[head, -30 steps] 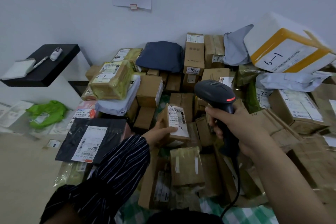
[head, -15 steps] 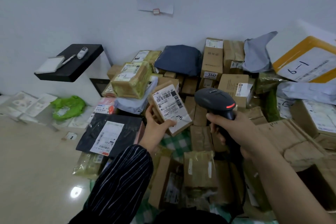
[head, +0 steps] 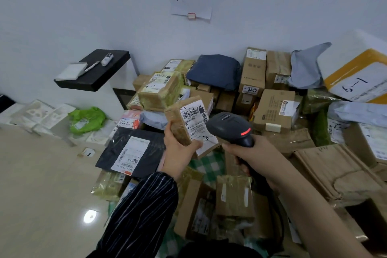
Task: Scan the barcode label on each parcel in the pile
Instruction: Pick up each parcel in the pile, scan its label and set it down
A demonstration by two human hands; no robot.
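Head view: left grip (head: 178, 150) curls around a taped parcel (head: 178, 126), its label (head: 193, 120) beside the scanner (head: 229, 126) clenched in right grip (head: 254, 154).

Bare floor (head: 41, 184) lay open to the left, as far as the white trays (head: 35, 115). The parcel pile (head: 272, 111) blocked the centre and right, stacked back against the wall (head: 104, 6). A black shelf (head: 94, 73) jutted from the wall just left of it. Between the small parcel (head: 184, 125) in the left grip (head: 178, 151) and the scanner (head: 230, 128) in the right grip (head: 253, 153) only a narrow gap showed. Below them a patch of green checked cloth (head: 209, 163) lay uncovered within the pile.
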